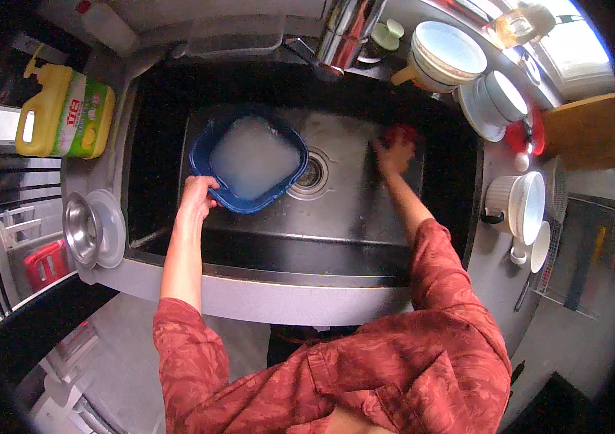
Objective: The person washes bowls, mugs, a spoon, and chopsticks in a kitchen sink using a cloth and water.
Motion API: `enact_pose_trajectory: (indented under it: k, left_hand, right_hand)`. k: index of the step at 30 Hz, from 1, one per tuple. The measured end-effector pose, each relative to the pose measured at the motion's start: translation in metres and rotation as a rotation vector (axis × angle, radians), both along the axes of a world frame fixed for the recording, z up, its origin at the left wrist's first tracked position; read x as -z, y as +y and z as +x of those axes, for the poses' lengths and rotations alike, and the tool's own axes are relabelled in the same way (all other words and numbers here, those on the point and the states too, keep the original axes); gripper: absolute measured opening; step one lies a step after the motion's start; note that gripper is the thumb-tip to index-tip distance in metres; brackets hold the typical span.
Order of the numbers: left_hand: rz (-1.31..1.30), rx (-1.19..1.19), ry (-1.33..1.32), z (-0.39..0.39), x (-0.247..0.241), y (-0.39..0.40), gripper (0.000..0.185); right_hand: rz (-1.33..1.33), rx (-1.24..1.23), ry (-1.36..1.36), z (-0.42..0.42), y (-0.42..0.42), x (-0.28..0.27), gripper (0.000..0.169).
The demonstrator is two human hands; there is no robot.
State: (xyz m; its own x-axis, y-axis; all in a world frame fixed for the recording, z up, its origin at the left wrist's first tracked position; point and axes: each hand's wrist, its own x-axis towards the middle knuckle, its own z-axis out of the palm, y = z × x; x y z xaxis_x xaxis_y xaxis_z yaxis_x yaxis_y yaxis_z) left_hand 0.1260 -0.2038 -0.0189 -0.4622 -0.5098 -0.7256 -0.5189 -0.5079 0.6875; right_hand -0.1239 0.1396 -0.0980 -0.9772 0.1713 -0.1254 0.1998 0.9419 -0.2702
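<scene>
My left hand [200, 196] grips the near-left rim of a blue plastic basin [253, 206], which holds cloudy water [256, 157]. The basin is in the left part of a dark metal sink [356, 217], partly over the round drain strainer [313, 173]. My right hand [396, 154], blurred, is at the right side of the sink. Its fingers are spread beside or on a dark red thing [402, 133] that is too blurred to name; whether the hand holds it cannot be told.
A chrome faucet [343, 38] stands behind the sink. Stacked bowls [448, 51], white cups [503, 97] and a ribbed white pot [508, 203] line the right. A yellow detergent jug [63, 111] and a steel bowl [80, 230] are at the left.
</scene>
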Motion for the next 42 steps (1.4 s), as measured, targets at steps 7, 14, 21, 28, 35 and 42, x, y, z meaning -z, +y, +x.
enact_pose_trajectory:
  k: [7, 14, 21, 28, 35, 42]
  left_hand:
    - [-0.011, -0.017, 0.019, 0.0, -0.002, -0.001, 0.011]
    - [-0.02, -0.114, 0.065, 0.002, -0.01, -0.002, 0.015]
    - [0.011, -0.237, 0.146, 0.001, -0.017, 0.003, 0.014]
    - [0.003, -0.303, 0.226, -0.003, -0.025, 0.009, 0.01]
    - [-0.042, -0.341, 0.255, -0.001, -0.037, 0.019, 0.013]
    - [-0.015, -0.397, 0.367, -0.004, -0.034, 0.025, 0.007]
  right_hand:
    - [-0.287, -0.589, 0.017, 0.052, -0.089, 0.032, 0.052]
    - [-0.587, -0.722, -0.041, 0.038, 0.044, -0.028, 0.04]
    - [0.125, -1.499, -0.466, 0.072, 0.15, -0.035, 0.038]
    - [-0.156, -1.798, -0.345, 0.147, -0.031, -0.034, 0.032]
    - [-0.274, -1.321, -0.059, 0.16, -0.168, 0.024, 0.023]
    - [-0.526, -1.567, -0.139, 0.153, -0.169, -0.031, 0.035]
